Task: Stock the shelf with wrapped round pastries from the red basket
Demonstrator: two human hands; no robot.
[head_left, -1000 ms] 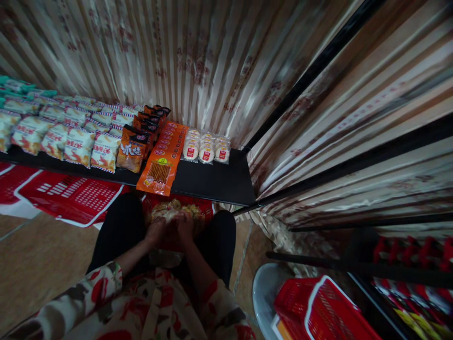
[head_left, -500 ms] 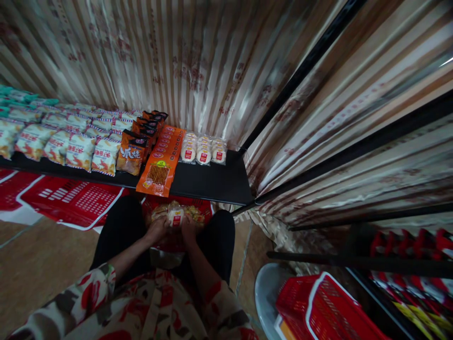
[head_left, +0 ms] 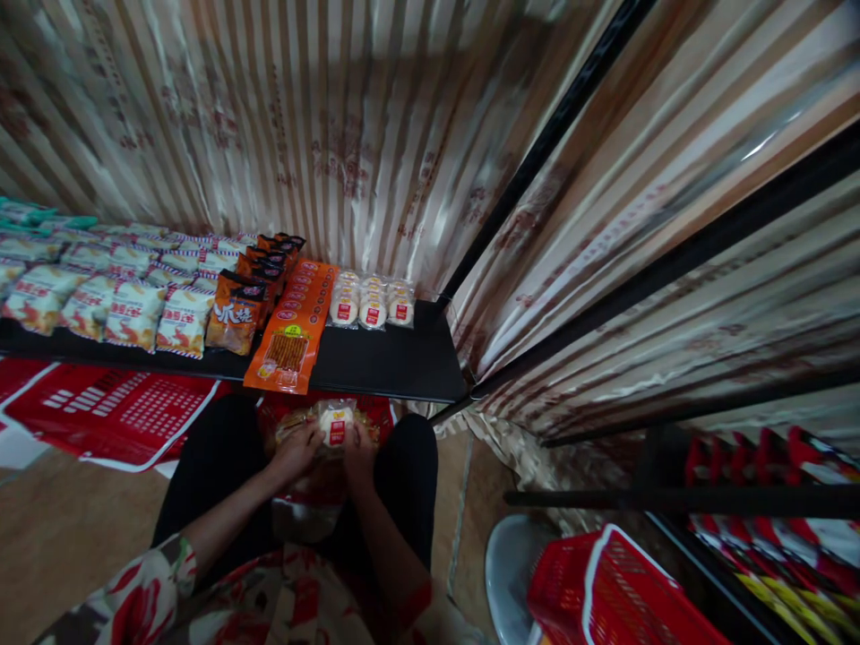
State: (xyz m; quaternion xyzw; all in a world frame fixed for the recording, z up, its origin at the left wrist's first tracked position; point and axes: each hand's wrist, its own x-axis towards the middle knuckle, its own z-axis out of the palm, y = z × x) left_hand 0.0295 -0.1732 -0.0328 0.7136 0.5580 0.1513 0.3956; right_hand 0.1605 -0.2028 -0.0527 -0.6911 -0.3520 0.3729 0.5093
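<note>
Between my knees, my left hand [head_left: 300, 448] and my right hand [head_left: 360, 451] grip opposite sides of a packaged round white cracker [head_left: 335, 425] with a red label. Both hands are closed on its clear wrapper. Beneath them is a red basket [head_left: 385, 419] holding more wrapped snacks, partly hidden by my hands. Ahead on the black shelf [head_left: 409, 363], similar cracker packs [head_left: 372, 311] stand in three short rows. Beside these, to the left, lies a long orange snack packet [head_left: 288, 336] that reaches the shelf's front edge.
Orange-black bags [head_left: 233, 313] and white snack bags [head_left: 134, 313] line the shelf's left part. Black frame bars [head_left: 605, 296] slant across the right before a striped curtain [head_left: 376, 116]. A red basket [head_left: 624, 591] and a grey-white basin [head_left: 507, 564] are at lower right; another red basket [head_left: 134, 403] is under the shelf.
Both hands have lifted the cracker pack slightly from the snacks in the basket, and more of it shows. The view has shifted a little, moving the shelf lower and to the left.
</note>
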